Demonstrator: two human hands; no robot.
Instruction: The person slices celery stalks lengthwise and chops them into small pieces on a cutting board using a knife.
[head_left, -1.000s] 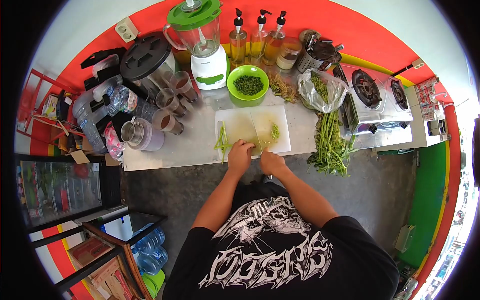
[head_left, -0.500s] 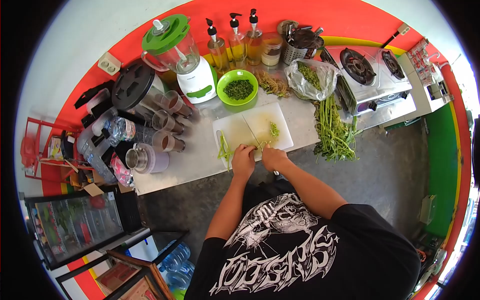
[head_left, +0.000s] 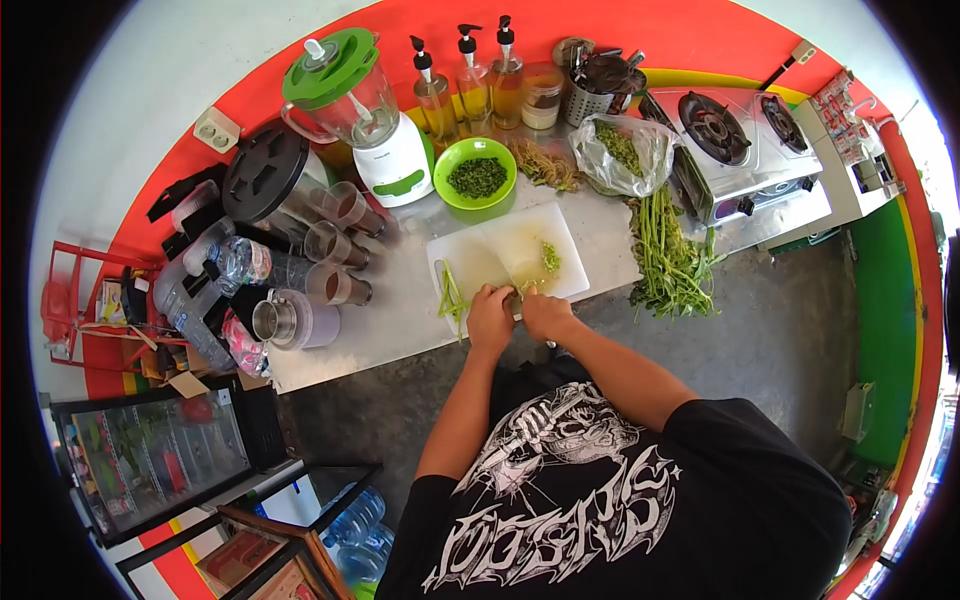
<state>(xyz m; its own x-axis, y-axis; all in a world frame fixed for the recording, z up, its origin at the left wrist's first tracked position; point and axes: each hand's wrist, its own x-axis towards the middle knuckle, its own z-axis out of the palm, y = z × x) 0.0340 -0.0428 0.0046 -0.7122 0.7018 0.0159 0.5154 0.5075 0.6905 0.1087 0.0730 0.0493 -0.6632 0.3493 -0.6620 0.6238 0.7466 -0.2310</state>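
Observation:
A white cutting board [head_left: 548, 222] lies near the counter's front edge. At its front edge my right hand [head_left: 546, 314] is closed around the handle of a knife [head_left: 516, 283], whose blade points away across the board. Close beside it, my left hand [head_left: 490, 318] has its fingers bent together on green stalks, mostly hidden under the fingertips. Cut green pieces [head_left: 550, 257] sit on the board's right part. Several long green stalks [head_left: 451, 291] lie at its left edge. Behind the board stands a green bowl [head_left: 477, 205] with chopped greens.
Leafy stems [head_left: 668, 265] hang over the counter's front edge beside a plastic bag [head_left: 625, 165]. A gas stove [head_left: 750, 150] stands to the right. A blender [head_left: 390, 165], pump bottles [head_left: 475, 95], cups [head_left: 335, 285] and a jug [head_left: 300, 320] stand behind and left.
The camera view has turned and shifted, so the counter appears tilted. Both hands have stayed together at the board's front edge, with the knife still held and slight movement of the blade.

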